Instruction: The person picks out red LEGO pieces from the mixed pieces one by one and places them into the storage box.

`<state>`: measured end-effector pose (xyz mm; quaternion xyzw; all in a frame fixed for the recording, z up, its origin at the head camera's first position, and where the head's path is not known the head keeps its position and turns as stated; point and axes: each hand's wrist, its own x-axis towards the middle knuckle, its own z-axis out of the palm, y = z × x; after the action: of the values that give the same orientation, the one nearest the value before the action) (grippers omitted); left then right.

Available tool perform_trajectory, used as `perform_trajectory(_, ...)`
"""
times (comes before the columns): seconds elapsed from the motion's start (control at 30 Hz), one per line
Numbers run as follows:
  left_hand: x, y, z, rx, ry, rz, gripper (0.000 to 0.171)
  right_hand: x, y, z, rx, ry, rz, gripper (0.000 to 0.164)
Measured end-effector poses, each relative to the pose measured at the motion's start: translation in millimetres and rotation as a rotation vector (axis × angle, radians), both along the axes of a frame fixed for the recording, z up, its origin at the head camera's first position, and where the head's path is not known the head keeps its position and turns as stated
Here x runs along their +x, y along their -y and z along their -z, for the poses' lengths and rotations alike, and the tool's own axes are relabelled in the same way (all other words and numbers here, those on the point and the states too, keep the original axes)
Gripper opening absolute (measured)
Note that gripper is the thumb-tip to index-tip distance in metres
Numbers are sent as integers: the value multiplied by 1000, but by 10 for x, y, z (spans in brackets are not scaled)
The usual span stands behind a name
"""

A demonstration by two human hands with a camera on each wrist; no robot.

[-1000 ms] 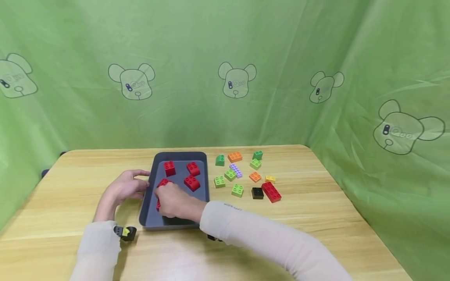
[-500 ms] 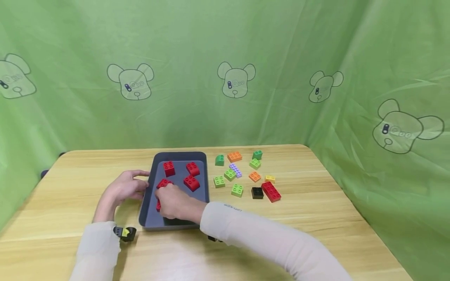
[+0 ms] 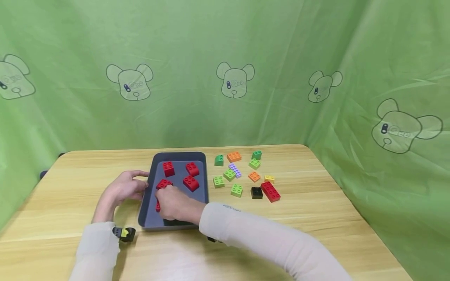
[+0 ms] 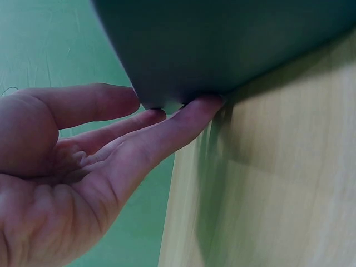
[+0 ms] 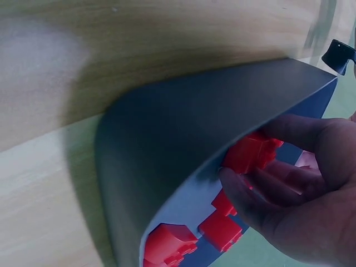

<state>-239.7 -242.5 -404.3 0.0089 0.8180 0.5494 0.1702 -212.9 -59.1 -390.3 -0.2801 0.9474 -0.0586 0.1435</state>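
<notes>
A dark grey tray (image 3: 204,195) lies on the table and holds several red toy building bricks. My left hand (image 3: 126,187) is at the tray's left side, fingers extended; in the left wrist view the fingertips (image 4: 206,103) touch the outer wall. My right hand (image 3: 177,203) reaches into the tray's near left part. In the right wrist view it pinches a red brick (image 5: 245,153) between thumb and fingers, beside the tray wall. Another red brick (image 3: 163,183) shows just beyond the hand. Farther back sit a red brick (image 3: 168,169) and two curved red bricks (image 3: 191,182).
Right of the tray lie loose bricks: several light green ones (image 3: 236,190), dark green ones, orange ones (image 3: 234,156), a purple one (image 3: 234,170), a yellow one (image 3: 269,178), a black one (image 3: 256,192) and a long red one (image 3: 270,191). A green curtain (image 3: 183,117) stands behind the table.
</notes>
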Motion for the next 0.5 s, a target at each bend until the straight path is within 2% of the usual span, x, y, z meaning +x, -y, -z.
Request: perform_trajectory(0.5, 8, 6, 4, -21, 5, 0, 57, 37, -29, -9, -16, 19, 24, 23)
